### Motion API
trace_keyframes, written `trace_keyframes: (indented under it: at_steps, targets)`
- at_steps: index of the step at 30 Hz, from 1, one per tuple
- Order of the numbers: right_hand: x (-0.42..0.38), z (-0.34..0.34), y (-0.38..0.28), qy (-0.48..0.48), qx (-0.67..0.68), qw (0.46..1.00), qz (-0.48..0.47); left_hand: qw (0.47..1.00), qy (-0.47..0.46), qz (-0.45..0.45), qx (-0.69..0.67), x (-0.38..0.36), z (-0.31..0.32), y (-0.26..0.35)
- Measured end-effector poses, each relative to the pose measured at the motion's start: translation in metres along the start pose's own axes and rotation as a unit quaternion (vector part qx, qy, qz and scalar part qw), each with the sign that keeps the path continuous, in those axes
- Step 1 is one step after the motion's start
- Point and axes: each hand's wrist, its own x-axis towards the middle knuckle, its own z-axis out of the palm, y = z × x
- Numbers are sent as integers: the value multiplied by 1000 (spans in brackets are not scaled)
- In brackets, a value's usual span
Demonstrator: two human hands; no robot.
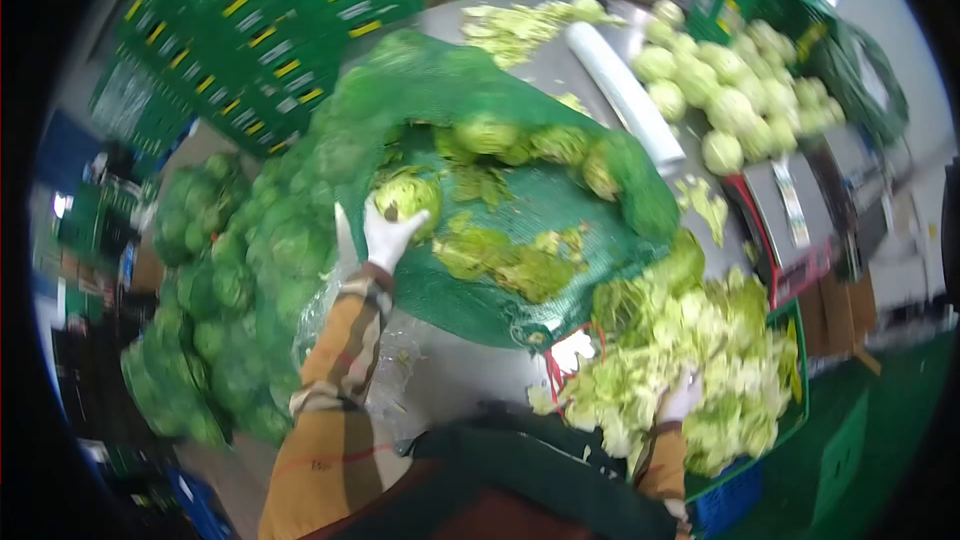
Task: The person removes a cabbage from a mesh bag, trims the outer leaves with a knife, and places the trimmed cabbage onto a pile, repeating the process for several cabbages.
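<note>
My left hand (392,237), in a white glove, is closed round the near side of a green cabbage head (410,196). That cabbage rests at the left of the opening of a green mesh sack (420,290) spread over the metal table. Inside the sack lie more cabbages (488,136) along the far edge and loose outer leaves (515,262) in the middle. Low at the right, my right hand (681,398), also white-gloved, is over a heap of pale trimmed leaves (720,340). Blur and the leaves keep its fingers from showing clearly.
Full mesh sacks of cabbages (230,290) stand at the left, before stacked green crates (270,30). Trimmed cabbages (735,90) are piled at the far right, beside a white plastic roll (625,95). A scale-like device (790,205) stands near the table's right edge.
</note>
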Motion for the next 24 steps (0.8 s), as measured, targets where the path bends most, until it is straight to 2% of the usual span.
trace_keyframes:
  at_steps: [1,2,3,5,6,7,8,9,10,11,13,14,16,19,21,23,24]
  targets:
    - [2,-3,5,8,-3,1000,21,995,-55,27,81,-19,7,0]
    - [27,-15,47,10,25,999,-33,985,-155,-32,-70,-44,15,45]
    - [26,-15,47,19,-5,1000,4,970,-229,-1,-86,-67,25,78]
    - [22,-15,36,7,-55,998,-22,925,-355,8,-133,-113,50,130]
    - [4,-11,-1,-11,-80,996,42,910,-391,78,-115,-133,66,149]
    - [5,-11,0,-31,-46,998,20,891,-417,150,-101,-152,83,166]
    - [4,-12,-3,-56,0,997,49,871,-451,153,-118,-173,99,181]
    - [-5,-16,-22,-81,-36,995,49,855,-462,224,-68,-191,118,190]
    - [-12,-20,-32,-68,-105,991,42,842,-466,260,-81,-211,137,194]
    - [-17,-25,-32,-38,-165,986,-8,840,-460,280,-66,-234,156,195]
    - [-21,-46,-23,-9,-243,961,-135,825,-499,264,22,-271,181,202]
    - [-25,-56,-18,4,-238,963,-128,816,-510,272,21,-277,185,206]
    - [-37,-72,-18,33,-226,928,-295,713,-589,366,104,-283,187,227]
    - [-66,-87,-27,29,-291,926,-240,668,-630,372,136,-291,201,240]
    - [-82,-83,-31,53,-281,938,-195,665,-611,404,143,-301,209,239]
    - [-93,-80,-25,61,-335,930,-138,686,-590,422,58,-310,225,223]
    - [-101,-77,-25,77,-318,927,-183,679,-594,426,60,-314,227,226]
